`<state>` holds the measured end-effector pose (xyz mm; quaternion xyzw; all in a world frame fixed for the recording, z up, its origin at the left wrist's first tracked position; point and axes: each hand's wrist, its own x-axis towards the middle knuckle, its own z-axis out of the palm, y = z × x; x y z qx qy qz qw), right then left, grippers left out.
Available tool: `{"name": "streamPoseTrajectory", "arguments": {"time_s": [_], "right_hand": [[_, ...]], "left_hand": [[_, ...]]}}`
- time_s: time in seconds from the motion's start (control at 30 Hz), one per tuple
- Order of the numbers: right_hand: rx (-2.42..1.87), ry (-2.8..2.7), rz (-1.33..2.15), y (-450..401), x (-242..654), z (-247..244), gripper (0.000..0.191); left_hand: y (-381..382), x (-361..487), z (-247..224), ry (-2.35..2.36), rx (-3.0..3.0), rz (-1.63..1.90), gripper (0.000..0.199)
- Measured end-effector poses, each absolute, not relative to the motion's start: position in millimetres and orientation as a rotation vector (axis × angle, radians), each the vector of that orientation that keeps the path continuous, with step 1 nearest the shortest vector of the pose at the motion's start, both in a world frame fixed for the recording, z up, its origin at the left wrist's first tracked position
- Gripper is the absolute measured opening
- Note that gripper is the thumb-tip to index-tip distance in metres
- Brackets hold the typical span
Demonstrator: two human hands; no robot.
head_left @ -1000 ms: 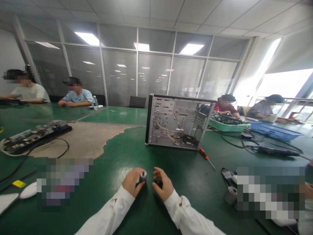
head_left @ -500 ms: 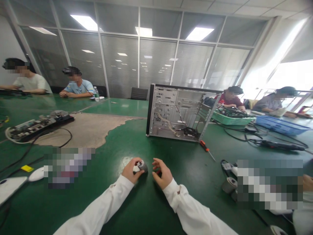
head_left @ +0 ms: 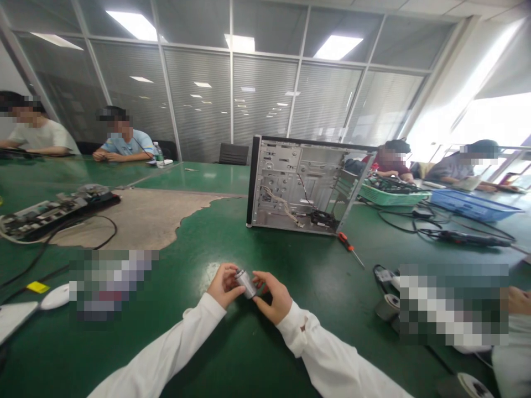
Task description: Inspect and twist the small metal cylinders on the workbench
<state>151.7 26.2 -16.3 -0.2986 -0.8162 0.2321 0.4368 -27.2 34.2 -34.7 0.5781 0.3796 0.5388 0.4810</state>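
Metal cylinder (head_left: 245, 283), markings too small to read, clamped aslant between fingers (head_left: 226, 271) of left hand (head_left: 223, 286) and right hand (head_left: 272, 298), latter formerly apart from it, over green bench (head_left: 174, 354).

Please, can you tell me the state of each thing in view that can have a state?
Left hand: holding the metal cylinder.
Right hand: holding the cylinder's other end.
Metal cylinder: tilted, held between both hands.
Computer case: upright, side open, wires inside.
Screwdriver: lying down, not held.

Loose white sleeves (head_left: 166, 348), a small brownish mark (head_left: 305, 326) on the right cuff (head_left: 292, 331), bare left hand (head_left: 224, 286), bare right hand (head_left: 274, 298)
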Motion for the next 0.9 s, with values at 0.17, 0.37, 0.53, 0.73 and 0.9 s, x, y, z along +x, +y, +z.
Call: {"name": "streamPoseTrajectory", "arguments": {"time_s": [0.17,0.37,0.53,0.73,0.9], "right_hand": [[-0.708,-1.982,0.637,27,152,-14,0.051],[-0.652,-1.905,0.807,28,150,-16,0.052],[-0.614,-1.923,0.821,24,149,-12,0.057],[-0.619,-2.015,0.598,17,150,-5,0.046],[-0.614,-2.02,0.56,15,151,-2,0.038]], "left_hand": [[37,-26,-40,0.915,1.209,1.297,0.053],[38,-23,-40,0.887,0.887,1.196,0.054],[31,-23,-24,0.85,0.734,1.147,0.039],[28,-20,-16,0.901,0.708,1.068,0.03],[32,-20,-22,0.911,0.755,0.938,0.027]]}}
